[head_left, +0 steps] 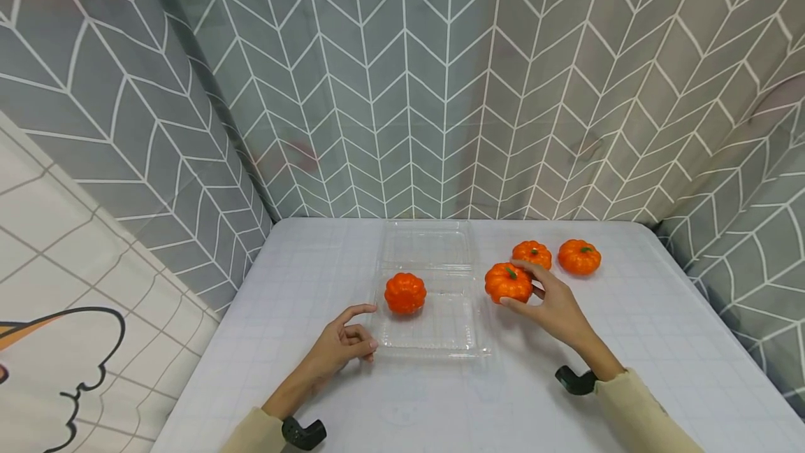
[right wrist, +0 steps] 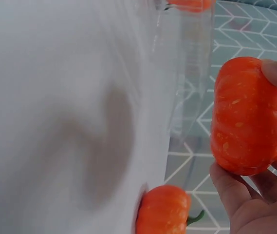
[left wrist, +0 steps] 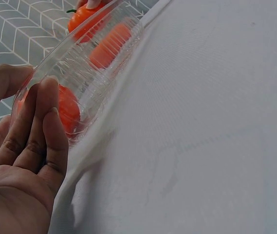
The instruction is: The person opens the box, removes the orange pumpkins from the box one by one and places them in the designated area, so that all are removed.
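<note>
My right hand (head_left: 553, 310) grips a small orange toy pumpkin (head_left: 508, 283) with a green stem, to the right of a clear plastic box (head_left: 434, 351). The right wrist view shows this pumpkin (right wrist: 249, 117) between thumb and fingers, raised off the white table. Inside the box, at its back left, sits another pumpkin (head_left: 405, 293). My left hand (head_left: 339, 341) is at the box's left side, its fingertips touching the rim. Seen close up in the left wrist view, the left fingers (left wrist: 48, 102) stand in front of the box wall.
Two more pumpkins, one (head_left: 532, 254) partly behind the held one and one (head_left: 579, 257) farther right, lie on the white table (head_left: 302, 264). The box's lid (head_left: 428, 243) lies folded back, flat. Patterned grey curtains (head_left: 377, 89) stand behind and beside the table.
</note>
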A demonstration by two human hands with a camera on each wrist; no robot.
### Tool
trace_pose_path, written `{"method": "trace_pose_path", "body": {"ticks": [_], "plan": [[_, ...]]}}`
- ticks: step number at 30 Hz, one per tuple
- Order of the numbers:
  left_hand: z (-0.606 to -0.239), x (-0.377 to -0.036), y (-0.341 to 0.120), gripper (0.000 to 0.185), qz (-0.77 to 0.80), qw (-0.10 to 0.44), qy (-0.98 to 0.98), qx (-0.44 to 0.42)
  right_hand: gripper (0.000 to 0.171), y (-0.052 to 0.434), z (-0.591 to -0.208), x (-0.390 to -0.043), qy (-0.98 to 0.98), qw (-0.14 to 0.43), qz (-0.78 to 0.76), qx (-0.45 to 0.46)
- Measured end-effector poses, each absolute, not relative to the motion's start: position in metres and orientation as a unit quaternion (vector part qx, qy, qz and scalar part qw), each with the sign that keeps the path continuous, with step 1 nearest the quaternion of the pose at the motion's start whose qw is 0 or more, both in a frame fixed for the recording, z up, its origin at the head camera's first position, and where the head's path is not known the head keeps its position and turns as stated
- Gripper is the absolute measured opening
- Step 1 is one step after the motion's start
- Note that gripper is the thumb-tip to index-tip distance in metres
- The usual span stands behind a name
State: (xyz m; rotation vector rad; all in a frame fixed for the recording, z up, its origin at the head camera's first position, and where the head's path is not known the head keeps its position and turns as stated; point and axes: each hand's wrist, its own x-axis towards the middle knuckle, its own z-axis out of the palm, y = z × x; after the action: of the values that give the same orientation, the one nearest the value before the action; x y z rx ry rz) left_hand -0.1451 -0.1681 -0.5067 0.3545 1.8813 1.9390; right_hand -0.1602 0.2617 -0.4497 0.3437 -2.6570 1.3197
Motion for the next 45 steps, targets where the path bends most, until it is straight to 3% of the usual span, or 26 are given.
{"method": "trace_pose_path", "body": {"ticks": [45], "plan": [[-0.506,-0.144,-0.168,0.075,0.700,0.212,0.671,0.118,0.079,0.315,-0.473,-0.158,-0.914,0.044,0.402,0.033]]}}
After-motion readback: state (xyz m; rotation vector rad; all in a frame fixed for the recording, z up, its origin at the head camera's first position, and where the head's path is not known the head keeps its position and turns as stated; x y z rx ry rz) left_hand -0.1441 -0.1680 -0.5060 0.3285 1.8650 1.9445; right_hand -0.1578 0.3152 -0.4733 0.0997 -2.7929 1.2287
